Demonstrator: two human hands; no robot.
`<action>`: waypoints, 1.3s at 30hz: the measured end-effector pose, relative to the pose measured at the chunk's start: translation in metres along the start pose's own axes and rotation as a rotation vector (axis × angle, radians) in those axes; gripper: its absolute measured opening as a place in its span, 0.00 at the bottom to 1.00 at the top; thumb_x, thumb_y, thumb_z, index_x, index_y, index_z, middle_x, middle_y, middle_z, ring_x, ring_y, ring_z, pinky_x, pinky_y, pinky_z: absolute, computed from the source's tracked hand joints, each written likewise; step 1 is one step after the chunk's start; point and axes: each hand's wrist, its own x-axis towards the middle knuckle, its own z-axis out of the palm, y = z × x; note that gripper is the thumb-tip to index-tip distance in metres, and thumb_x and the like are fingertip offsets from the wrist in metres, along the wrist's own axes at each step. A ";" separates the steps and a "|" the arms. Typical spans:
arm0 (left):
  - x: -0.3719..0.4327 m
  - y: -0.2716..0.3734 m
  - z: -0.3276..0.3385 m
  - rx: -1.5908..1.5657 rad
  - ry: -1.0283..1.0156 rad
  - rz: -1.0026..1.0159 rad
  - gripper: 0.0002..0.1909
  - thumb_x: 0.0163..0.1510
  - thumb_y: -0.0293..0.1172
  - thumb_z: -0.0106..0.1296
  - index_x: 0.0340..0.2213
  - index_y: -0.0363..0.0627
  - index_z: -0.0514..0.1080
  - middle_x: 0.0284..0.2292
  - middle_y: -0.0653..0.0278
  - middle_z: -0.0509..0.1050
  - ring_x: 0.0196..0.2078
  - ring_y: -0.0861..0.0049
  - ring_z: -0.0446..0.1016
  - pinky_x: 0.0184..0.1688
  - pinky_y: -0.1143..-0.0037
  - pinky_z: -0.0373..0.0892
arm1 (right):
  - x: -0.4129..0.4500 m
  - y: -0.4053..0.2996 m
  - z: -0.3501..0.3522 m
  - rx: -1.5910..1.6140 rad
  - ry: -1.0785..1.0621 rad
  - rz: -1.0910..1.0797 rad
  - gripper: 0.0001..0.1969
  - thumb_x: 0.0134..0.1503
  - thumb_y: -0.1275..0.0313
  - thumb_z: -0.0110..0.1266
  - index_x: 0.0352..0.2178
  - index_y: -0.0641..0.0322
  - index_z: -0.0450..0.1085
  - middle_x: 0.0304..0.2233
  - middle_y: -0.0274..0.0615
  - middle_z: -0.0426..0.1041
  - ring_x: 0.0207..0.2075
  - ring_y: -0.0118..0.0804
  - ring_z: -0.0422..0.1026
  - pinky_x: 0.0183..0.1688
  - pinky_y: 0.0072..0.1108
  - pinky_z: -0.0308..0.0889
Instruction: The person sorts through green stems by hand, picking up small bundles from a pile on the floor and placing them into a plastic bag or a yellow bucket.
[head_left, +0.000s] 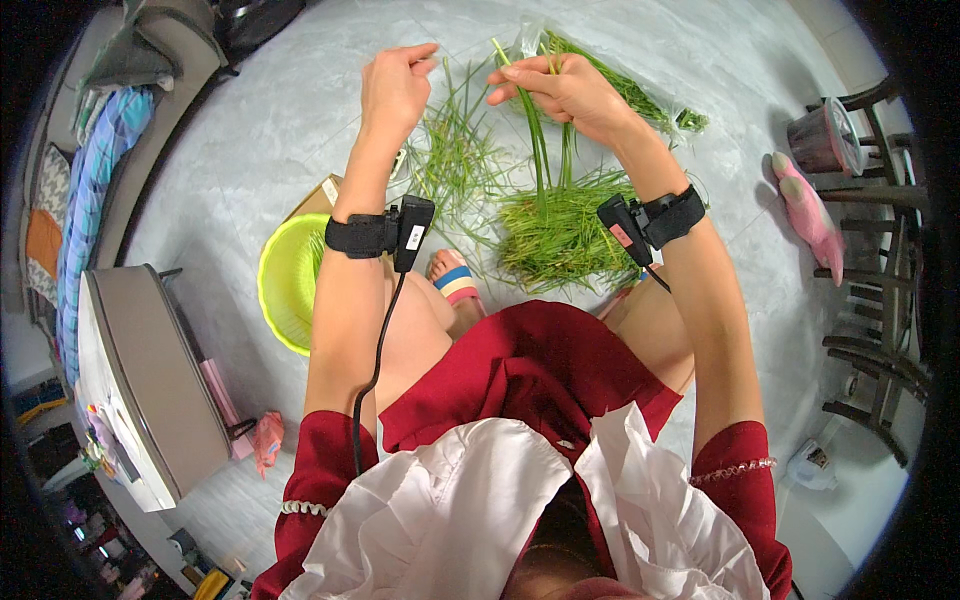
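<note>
My right hand (566, 90) grips a few garlic chive stalks (536, 139) between thumb and fingers, their pale ends up and leaves hanging down. To its left, my left hand (397, 94) is raised with curled fingers; its blurred fingertips hide whether anything is pinched there. Under the held stalks lies a dense pile of chives (562, 236) on the floor. Loose, thin scraps of chive (457, 150) are scattered between the hands and below them. Behind my right hand, a clear plastic bag (530, 37) lies with more chives (630, 86) in it.
A yellow-green plastic basket (274, 281) holding some greens stands beside my left forearm, against a cardboard box (307, 201). My sandalled foot (454, 281) is close to the pile. Farther right are a pink plush toy (810, 214), a lidded bucket (825, 139) and dark chairs (881, 300).
</note>
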 end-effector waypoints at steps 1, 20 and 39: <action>0.000 0.012 -0.001 -0.375 -0.097 -0.114 0.09 0.43 0.32 0.53 0.26 0.38 0.73 0.23 0.57 0.73 0.27 0.74 0.71 0.28 0.78 0.65 | 0.000 0.001 0.000 0.000 0.004 0.001 0.14 0.51 0.66 0.47 0.33 0.66 0.69 0.27 0.35 0.74 0.11 0.14 0.44 0.12 0.10 0.42; 0.010 0.021 -0.017 -0.772 -0.123 -0.177 0.07 0.45 0.29 0.50 0.24 0.36 0.72 0.20 0.63 0.73 0.22 0.83 0.69 0.27 0.82 0.65 | 0.000 -0.004 0.002 0.014 -0.153 0.002 0.15 0.53 0.66 0.44 0.36 0.68 0.67 0.25 0.36 0.72 0.10 0.15 0.43 0.11 0.10 0.40; -0.024 0.068 0.019 -1.538 -1.046 -0.483 0.18 0.56 0.30 0.33 0.44 0.28 0.58 0.40 0.48 0.67 0.44 0.64 0.67 0.47 0.73 0.63 | -0.013 -0.022 -0.028 0.346 0.209 0.066 0.10 0.55 0.67 0.41 0.34 0.63 0.64 0.34 0.35 0.70 0.12 0.13 0.46 0.12 0.08 0.42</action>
